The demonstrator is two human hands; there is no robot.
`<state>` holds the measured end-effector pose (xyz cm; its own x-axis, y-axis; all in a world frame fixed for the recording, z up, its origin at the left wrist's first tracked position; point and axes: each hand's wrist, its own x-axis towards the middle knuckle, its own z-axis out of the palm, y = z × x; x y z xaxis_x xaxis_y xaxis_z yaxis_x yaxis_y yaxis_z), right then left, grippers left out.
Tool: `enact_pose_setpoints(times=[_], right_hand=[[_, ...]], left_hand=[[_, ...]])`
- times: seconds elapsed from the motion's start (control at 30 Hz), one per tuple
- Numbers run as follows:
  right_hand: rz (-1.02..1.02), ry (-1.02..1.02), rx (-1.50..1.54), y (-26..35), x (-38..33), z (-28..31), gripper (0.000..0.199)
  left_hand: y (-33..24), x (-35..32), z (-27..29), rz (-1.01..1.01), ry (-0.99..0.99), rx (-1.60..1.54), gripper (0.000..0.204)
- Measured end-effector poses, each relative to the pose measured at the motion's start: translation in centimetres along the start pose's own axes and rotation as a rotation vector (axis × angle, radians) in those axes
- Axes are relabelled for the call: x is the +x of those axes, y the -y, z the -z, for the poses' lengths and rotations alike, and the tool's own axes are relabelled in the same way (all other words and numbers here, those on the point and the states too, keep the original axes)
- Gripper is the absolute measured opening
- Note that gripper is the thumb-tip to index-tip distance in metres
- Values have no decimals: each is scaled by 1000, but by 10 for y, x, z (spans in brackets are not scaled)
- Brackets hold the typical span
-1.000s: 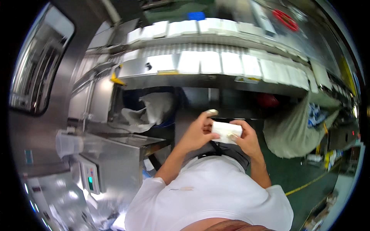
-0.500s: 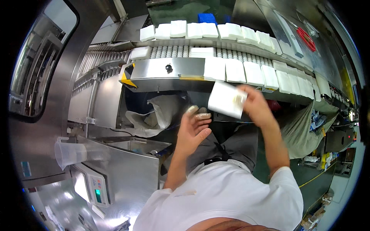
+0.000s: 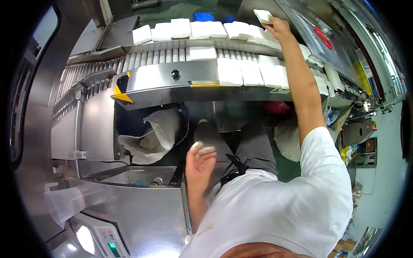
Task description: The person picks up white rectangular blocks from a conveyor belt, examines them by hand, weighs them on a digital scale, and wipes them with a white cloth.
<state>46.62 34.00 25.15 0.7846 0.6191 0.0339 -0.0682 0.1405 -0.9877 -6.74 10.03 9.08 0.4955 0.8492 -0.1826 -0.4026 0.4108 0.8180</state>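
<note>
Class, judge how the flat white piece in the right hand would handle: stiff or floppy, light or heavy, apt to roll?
The flat white piece is probably light: the right hand holds it by one end, at arm's length. It seems fairly stiff, as its free end shows no clear droop. Its flat shape suggests sliding rather than rolling.

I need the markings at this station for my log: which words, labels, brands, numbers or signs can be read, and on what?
None that I can quote.
Scale display: lit green, too small to read.
Scale buttons: too small.
Sticker on the conveyor: too small.
Shirt: faint mark, cannot tell if lettering.
White pack in the right hand: no print I can make out.
</note>
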Motion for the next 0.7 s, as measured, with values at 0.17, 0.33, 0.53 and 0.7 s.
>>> enact_pose_setpoints(times=[0.17, 0.33, 0.53, 0.7], right_hand=[[-71, -37, -68, 2, -4, 39, 36], [-62, -12, 5, -13, 2, 68, 35], [-123, 183, 11, -35, -12, 14, 32], [-128, 223, 79, -61, -28, -81, 27]], left_hand=[[13, -5, 15, -6, -24, 10, 59], [20, -6, 15, -9, -22, 23, 52], [29, -4, -4, 63, 8, 18, 53], [28, -8, -15, 51, -17, 67, 54]])
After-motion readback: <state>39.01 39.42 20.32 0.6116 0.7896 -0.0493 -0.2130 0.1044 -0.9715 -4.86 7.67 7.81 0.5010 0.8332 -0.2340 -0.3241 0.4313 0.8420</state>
